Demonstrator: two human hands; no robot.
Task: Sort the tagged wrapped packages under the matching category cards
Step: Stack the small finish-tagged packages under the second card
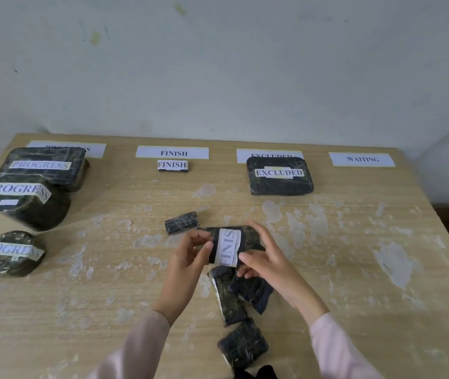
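Both hands hold one dark wrapped package [228, 246] tagged FINISH above the table's middle: my left hand [190, 258] grips its left side, my right hand [264, 258] its right side and top. Four white category cards line the far edge: PROGRESS [92, 149], FINISH [172, 152], EXCLUDED [245, 157], WAITING [362, 159]. Three PROGRESS packages sit at the left [43, 165], [26, 206], [11, 253]. A small FINISH package [173, 165] lies under its card. A flat EXCLUDED package [280, 176] covers part of its card.
An untagged-looking small dark package [181, 222] lies just beyond my left hand. Three more dark packages [227, 296], [253, 292], [243, 344] lie in a pile below my hands. The worn wooden table [368, 242] has its right edge close; a pale wall stands behind.
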